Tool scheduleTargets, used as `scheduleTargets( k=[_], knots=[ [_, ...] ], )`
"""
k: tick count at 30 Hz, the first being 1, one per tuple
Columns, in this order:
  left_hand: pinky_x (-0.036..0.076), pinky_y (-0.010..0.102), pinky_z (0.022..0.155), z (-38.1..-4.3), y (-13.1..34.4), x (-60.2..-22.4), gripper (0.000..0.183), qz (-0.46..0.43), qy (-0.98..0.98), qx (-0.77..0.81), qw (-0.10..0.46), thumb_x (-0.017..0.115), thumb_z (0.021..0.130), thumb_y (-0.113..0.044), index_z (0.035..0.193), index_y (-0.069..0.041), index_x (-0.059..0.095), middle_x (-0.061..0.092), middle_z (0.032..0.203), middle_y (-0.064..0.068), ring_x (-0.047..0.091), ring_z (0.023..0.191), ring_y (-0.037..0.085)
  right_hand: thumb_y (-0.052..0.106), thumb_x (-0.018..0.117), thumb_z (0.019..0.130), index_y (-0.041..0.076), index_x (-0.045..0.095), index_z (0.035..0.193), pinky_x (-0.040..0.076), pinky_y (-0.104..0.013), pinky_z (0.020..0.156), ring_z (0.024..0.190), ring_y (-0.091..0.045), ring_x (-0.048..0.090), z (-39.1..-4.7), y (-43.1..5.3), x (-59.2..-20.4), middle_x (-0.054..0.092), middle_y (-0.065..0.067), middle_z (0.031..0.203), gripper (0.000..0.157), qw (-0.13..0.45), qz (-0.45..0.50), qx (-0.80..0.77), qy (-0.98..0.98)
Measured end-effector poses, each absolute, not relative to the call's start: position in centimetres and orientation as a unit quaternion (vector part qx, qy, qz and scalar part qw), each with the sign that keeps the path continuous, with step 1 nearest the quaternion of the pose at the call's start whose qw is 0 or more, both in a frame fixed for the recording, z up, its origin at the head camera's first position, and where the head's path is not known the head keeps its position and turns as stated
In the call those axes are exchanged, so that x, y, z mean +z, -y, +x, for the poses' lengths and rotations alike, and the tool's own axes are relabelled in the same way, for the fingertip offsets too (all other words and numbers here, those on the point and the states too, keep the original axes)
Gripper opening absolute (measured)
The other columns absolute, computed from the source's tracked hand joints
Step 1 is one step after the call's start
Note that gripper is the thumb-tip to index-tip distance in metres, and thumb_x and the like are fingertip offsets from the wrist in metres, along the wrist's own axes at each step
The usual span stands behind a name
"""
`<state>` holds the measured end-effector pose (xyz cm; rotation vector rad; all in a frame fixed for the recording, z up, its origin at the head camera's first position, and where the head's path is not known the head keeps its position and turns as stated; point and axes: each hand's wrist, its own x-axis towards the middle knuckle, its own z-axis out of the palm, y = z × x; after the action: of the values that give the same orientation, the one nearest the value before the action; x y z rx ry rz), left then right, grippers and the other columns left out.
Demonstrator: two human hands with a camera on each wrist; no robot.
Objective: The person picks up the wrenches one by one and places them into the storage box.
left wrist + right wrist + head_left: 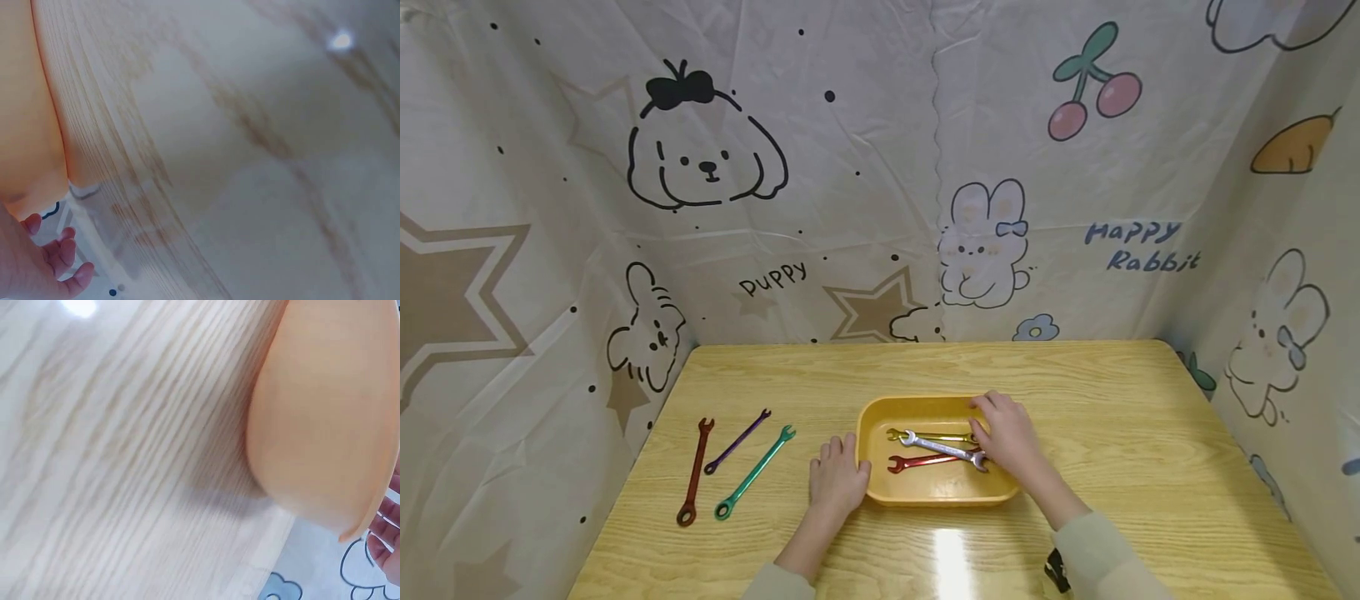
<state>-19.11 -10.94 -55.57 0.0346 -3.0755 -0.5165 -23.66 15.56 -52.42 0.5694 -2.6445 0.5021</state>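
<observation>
A yellow plastic tray [940, 498] stands on the table with several wrenches inside. A silver wrench [943, 448] lies slantwise over a red wrench [921, 462], and a gold wrench [928, 436] lies behind them. My left hand [838, 477] rests against the tray's left side, fingers loosely bent; in the left wrist view those fingers [59, 253] show beside the tray wall. Over the tray's right rim reaches my right hand [1006, 433], thumb and fingers apart above the wrenches' right ends. Nothing shows between them, though the palm side is hidden.
Left of the tray lie a dark red wrench [697, 471], a small purple wrench [737, 442] and a green wrench [756, 472]. A black object [1056, 571] shows by the right sleeve. Printed cloth [865, 167] hangs behind and beside the wooden table [1105, 400].
</observation>
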Motion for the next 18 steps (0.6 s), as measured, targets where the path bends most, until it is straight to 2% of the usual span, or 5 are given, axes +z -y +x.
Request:
scheduleTargets(
  k=[6,11,18],
  knots=[
    [0.035,0.044,0.075,-19.1,11.0,-55.7,0.039,0.010,0.987,-0.162,0.011,0.049,0.086,-0.031,0.118,-0.008,0.046,0.047,0.102,0.012,0.042,0.091,0.027,0.019,0.068,0.077,0.007,0.060,0.098,0.041,-0.044,0.075,0.085,-0.027,0.052,-23.2,-17.1,-52.9,0.056,-0.008,0.091,0.025,0.217,0.184,0.102,0.953],
    [0.035,0.045,0.075,-19.2,11.0,-55.7,0.040,0.012,0.987,-0.162,0.012,0.050,0.086,-0.031,0.118,-0.008,0.046,0.047,0.102,0.012,0.042,0.091,0.027,0.023,0.066,0.079,0.007,0.057,0.100,0.041,-0.045,0.077,0.086,-0.028,0.052,-22.7,-18.0,-53.2,0.055,-0.008,0.093,0.028,0.184,0.153,0.075,0.968],
    [0.035,0.044,0.075,-19.2,10.9,-55.9,0.038,0.012,0.986,-0.163,0.017,0.050,0.086,-0.030,0.117,-0.008,0.046,0.047,0.101,0.012,0.041,0.090,0.027,0.029,0.067,0.077,0.005,0.053,0.102,0.039,-0.044,0.070,0.082,-0.030,0.050,-22.0,-18.6,-53.5,0.051,-0.011,0.089,0.037,0.170,0.120,0.055,0.976]
  ],
)
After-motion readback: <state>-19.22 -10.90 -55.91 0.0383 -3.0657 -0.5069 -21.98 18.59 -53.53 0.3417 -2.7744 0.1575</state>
